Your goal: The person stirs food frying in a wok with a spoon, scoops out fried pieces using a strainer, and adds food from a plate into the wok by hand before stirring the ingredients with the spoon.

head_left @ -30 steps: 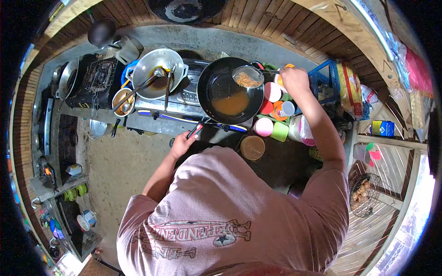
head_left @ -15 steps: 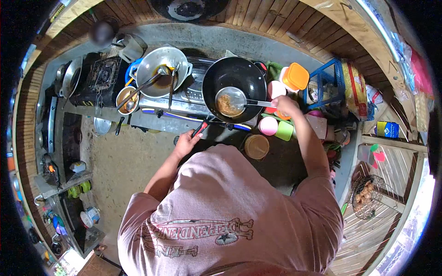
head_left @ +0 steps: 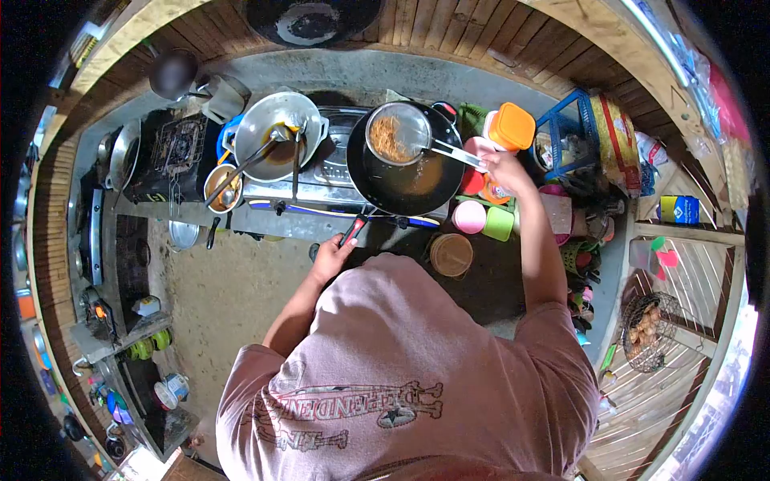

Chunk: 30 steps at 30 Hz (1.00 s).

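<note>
My left hand is wrapped round the red and black handle of a black wok, which sits on the stove's right side. Brown liquid lies in the wok. My right hand grips the handle of a round mesh strainer. Brown shredded bits are in the strainer, which is held over the wok's upper left part. Left of the wok, a silver pot holds dark liquid and two ladles.
A small pot with utensils stands left of the silver pot. Right of the wok are an orange-lidded container, pink and green containers and a blue basket. A round brown lidded container is below the counter edge.
The strainer dipped low into the wok, then rose to its upper left with brown bits inside. My left hand still holds the wok handle.
</note>
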Tool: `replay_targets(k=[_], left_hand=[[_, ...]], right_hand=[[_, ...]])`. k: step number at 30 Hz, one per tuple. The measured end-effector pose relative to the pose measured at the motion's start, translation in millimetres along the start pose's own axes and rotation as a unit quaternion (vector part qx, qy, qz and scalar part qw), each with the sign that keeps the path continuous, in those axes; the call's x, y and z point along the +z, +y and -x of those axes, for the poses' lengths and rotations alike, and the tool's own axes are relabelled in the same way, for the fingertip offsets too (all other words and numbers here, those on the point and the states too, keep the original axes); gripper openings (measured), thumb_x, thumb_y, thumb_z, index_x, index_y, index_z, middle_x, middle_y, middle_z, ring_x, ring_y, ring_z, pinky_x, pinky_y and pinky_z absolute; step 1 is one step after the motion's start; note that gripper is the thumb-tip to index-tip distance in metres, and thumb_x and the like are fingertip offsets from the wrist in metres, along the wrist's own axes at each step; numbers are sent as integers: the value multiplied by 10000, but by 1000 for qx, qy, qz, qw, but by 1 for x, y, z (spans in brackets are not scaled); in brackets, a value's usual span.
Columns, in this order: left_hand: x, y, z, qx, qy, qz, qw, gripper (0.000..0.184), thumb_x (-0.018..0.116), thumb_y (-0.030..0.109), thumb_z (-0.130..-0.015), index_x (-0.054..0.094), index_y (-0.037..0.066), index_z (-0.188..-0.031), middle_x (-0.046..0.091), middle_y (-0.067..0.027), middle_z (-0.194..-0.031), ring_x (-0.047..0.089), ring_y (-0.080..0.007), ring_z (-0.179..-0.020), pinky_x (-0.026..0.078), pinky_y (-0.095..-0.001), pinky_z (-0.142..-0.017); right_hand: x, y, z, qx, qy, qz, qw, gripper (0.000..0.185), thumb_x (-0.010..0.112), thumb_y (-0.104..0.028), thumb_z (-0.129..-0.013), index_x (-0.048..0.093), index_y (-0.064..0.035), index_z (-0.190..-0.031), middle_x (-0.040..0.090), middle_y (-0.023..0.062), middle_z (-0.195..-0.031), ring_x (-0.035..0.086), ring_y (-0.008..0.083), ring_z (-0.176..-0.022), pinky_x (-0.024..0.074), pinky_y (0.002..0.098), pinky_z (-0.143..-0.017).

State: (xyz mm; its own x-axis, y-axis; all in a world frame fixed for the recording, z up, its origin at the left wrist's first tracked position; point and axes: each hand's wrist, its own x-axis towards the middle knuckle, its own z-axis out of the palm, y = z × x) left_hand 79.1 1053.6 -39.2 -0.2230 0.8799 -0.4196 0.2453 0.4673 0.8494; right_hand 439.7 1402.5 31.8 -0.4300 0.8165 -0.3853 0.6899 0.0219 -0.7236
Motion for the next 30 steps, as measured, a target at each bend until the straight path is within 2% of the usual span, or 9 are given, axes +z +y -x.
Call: replay_targets(k=[2, 3, 6, 8, 11, 15, 23, 27, 30], left_hand=[[0, -4, 0, 1, -1, 2, 1000, 346, 658, 341, -968, 594, 16, -871, 447, 34, -630, 379, -76, -593, 344, -294, -516], [0, -10, -3, 1, -2, 3, 1000, 352, 660, 345, -967, 586, 18, -859, 441, 36, -623, 374, -77, -585, 338, -299, -510], [-2, -8, -3, 7, -2, -7, 1000, 362, 662, 351, -966, 572, 22, -845, 434, 41, -612, 368, -76, -573, 327, -302, -499], [-4, -4, -4, 15, 0, -19, 1000, 365, 663, 353, -967, 567, 24, -842, 433, 44, -608, 365, -74, -569, 322, -302, -495], [-6, -6, -4, 10, 1, -39, 999, 356, 666, 354, -966, 570, 31, -851, 440, 49, -612, 365, -70, -567, 317, -293, -492], [-6, -15, -7, 12, -1, -6, 1000, 332, 666, 345, -968, 582, 44, -859, 456, 55, -626, 375, -59, -570, 321, -279, -497], [-12, -19, -10, 16, 12, -37, 999, 339, 673, 359, -961, 604, 38, -877, 472, 41, -624, 399, -70, -579, 350, -282, -515], [-13, 3, -6, 15, 21, -75, 997, 374, 675, 377, -954, 602, 24, -854, 488, 0, -617, 429, -109, -585, 398, -314, -546], [-12, -1, -8, 12, 27, -81, 996, 383, 672, 383, -953, 601, 21, -849, 490, -12, -616, 433, -119, -588, 406, -325, -553]], right_hand=[[-21, -11, 3, -35, 13, 56, 998, 218, 604, -167, -971, 711, 16, -1023, 728, 134, -915, 673, 246, -880, 492, 374, -839], [-28, -11, 2, -36, 28, 79, 996, 220, 598, -182, -974, 710, 0, -1025, 718, 155, -894, 669, 267, -819, 501, 389, -823], [-47, -29, 10, -19, 41, 119, 992, 229, 600, -225, -967, 721, -42, -1032, 711, 189, -902, 689, 308, -839, 511, 407, -826], [-55, -37, 11, 7, 64, 244, 968, 254, 603, -253, -964, 728, -67, -1084, 717, 206, -975, 704, 309, -876, 518, 420, -799], [-61, -54, 19, 19, 83, 334, 939, 240, 605, -298, -941, 741, -127, -1040, 717, 186, -948, 699, 349, -954, 536, 463, -833], [-65, -72, 28, 2, 94, 387, 917, 211, 615, -296, -922, 749, -146, -986, 724, 157, -917, 707, 342, -909, 548, 480, -804], [-46, -88, 11, -163, 156, 575, 786, 144, 605, -156, -816, 725, -91, -771, 722, 145, -792, 723, 319, -744, 567, 443, -627], [-38, -89, 11, -119, 100, 579, 800, 214, 565, -146, -851, 755, -54, -817, 727, 156, -798, 732, 336, -773, 578, 474, -645], [-20, -52, 2, -93, 63, 540, 834, 189, 591, -169, -864, 763, -94, -885, 732, 155, -850, 728, 327, -809, 568, 473, -687]])
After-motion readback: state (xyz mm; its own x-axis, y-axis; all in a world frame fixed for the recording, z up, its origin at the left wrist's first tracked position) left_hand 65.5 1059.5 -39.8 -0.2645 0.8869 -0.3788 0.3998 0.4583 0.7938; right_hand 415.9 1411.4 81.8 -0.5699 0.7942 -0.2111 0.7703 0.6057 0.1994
